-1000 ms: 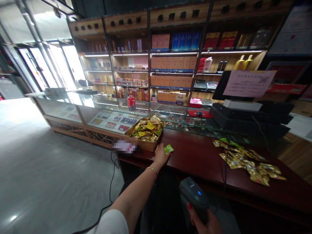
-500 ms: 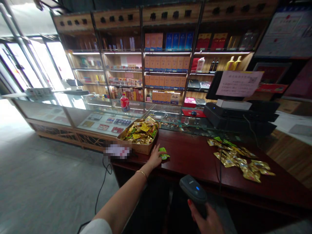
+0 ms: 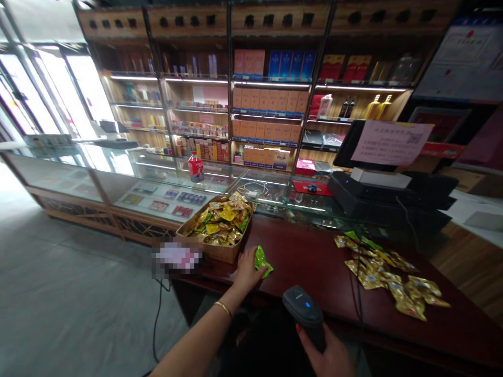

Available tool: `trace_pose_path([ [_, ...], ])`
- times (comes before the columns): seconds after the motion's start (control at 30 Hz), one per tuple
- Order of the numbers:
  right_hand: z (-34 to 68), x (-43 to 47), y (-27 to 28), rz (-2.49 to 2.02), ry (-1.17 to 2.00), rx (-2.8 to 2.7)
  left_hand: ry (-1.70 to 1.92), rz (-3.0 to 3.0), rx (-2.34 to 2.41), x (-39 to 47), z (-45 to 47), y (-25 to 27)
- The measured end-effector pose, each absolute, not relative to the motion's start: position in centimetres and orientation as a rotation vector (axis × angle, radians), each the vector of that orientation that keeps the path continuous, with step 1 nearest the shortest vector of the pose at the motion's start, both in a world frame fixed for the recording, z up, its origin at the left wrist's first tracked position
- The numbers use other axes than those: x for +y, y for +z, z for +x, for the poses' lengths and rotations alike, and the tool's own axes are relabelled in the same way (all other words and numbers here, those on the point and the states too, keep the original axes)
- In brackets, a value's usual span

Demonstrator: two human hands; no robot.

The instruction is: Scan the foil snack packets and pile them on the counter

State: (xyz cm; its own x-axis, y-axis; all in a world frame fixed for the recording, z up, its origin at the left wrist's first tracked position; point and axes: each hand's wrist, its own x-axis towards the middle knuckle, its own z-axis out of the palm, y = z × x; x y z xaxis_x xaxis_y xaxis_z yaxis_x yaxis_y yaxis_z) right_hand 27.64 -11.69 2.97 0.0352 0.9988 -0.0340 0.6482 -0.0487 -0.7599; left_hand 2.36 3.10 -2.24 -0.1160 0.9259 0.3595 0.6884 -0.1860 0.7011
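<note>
Barcode scanner (image 3: 302,306) was grasped in the right hand (image 3: 332,352), nearer the camera than the cardboard box (image 3: 220,253) of foil packets (image 3: 220,222), while the left hand (image 3: 245,270) pinched a green foil packet (image 3: 260,257) just right of the box.

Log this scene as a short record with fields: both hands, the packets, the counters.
Left hand: on a small shiny green packet; firmness of grip unclear
Right hand: holds a dark grey handheld scanner, its blue light lit
Container: open brown cardboard box, filled with shiny gold and green packets
Loose goods: mostly gold foil packets, some green, spread at the picture's right
Work surface: dark red glossy counter
Beyond: red plastic bottle standing on a glass-topped display counter
</note>
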Motion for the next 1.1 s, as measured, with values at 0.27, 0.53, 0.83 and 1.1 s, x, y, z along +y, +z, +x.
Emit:
trace_pose_path([
  [0.27, 24.5, -11.6, 3.0, -1.729, 0.883, -1.630, 1.278, 1.649, 1.499, 3.3, -0.9, -1.7],
  [0.53, 22.8, -11.8, 1.8, -1.786, 0.824, -1.636, 1.307, 1.514, 1.320, 3.2, -1.0, -1.9],
  [0.83, 23.3, -11.3, 2.3, -1.788, 0.823, -1.646, 1.306, 1.479, 1.326, 3.1, -0.7, -1.8],
  [1.1, 22.5, -10.5, 3.6, -1.781, 0.836, -1.671, 1.340, 1.473, 1.344, 3.1, -0.6, -2.1],
])
